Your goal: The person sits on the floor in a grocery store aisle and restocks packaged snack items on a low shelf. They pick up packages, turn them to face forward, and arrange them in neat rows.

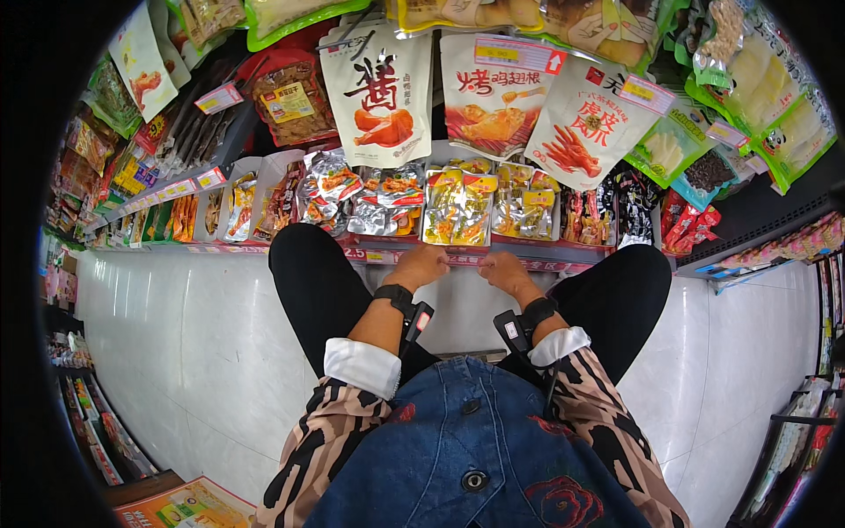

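My left hand (422, 265) and my right hand (503, 270) are at the front edge of a low store shelf, a small gap between them, both with curled fingers. Whether either holds something small I cannot tell. Just beyond them stands a box of yellow and silver snack packets (459, 208). Silver packets with red print (386, 201) lie to its left, and more yellow packets (526, 204) to its right. Above hang a white pouch with a duck-wing picture (377, 99), a roasted chicken pouch (492, 99) and a tilted chicken-feet pouch (584, 129).
A red price strip (373, 256) runs along the shelf edge. My bent knees flank the hands, over a pale tiled floor (191, 330). Price tags (219, 98) stick out among the hanging bags. Racks of goods (785, 449) stand at the far right; a printed box (188, 505) is at lower left.
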`<state>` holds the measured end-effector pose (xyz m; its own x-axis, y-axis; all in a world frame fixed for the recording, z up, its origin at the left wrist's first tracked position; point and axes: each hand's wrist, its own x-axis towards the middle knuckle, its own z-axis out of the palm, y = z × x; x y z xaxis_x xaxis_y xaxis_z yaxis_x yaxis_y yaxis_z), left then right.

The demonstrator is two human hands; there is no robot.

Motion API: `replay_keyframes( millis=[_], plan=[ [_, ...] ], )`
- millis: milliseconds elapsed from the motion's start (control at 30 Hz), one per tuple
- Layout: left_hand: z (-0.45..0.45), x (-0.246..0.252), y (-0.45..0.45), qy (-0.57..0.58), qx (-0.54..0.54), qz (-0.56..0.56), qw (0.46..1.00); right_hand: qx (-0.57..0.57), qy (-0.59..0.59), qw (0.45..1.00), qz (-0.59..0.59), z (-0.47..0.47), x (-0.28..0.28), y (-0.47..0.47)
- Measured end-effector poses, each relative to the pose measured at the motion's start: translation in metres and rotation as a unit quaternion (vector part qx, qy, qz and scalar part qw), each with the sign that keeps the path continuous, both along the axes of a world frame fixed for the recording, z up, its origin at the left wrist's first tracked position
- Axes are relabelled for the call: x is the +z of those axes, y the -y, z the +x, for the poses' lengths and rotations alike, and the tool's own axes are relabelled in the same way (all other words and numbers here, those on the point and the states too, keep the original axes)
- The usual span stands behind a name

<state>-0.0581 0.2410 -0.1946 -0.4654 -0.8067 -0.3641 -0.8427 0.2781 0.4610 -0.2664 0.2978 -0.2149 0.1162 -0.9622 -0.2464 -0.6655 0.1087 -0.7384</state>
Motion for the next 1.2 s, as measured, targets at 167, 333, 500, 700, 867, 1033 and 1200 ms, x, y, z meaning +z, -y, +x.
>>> replay_keyframes(
  millis=[167, 333, 500, 700, 867, 1033, 1200],
  plan=[
    [-0.016, 0.001, 0.002, 0.049, -0.033, 0.009, 0.998, 0.009, 0.018, 1.0, 0.008, -0.012, -0.003, -0.005],
    [-0.032, -0.01, 0.005, 0.018, -0.019, 0.014, 1.0, -0.038, 0.052, 0.998, 0.02, -0.017, 0.006, -0.004],
    [-0.062, -0.016, -0.001, -0.038, -0.018, 0.018, 0.999, -0.071, 0.045, 0.996, 0.04, -0.035, 0.017, -0.001],
    [-0.063, -0.014, -0.004, -0.097, -0.027, 0.018, 0.995, -0.086, 0.01, 0.995, 0.044, -0.048, -0.009, -0.005],
    [-0.047, -0.015, 0.005, -0.158, 0.059, 0.065, 0.984, -0.113, 0.028, 0.992, 0.054, -0.04, -0.011, -0.002],
    [-0.051, -0.013, 0.027, -0.302, 0.2, 0.167, 0.917, -0.155, 0.151, 0.974, 0.066, -0.028, -0.01, 0.014],
    [-0.053, -0.016, 0.07, -0.368, 0.254, 0.121, 0.886, -0.22, 0.27, 0.937, 0.027, -0.024, -0.022, 0.04]
  ],
)
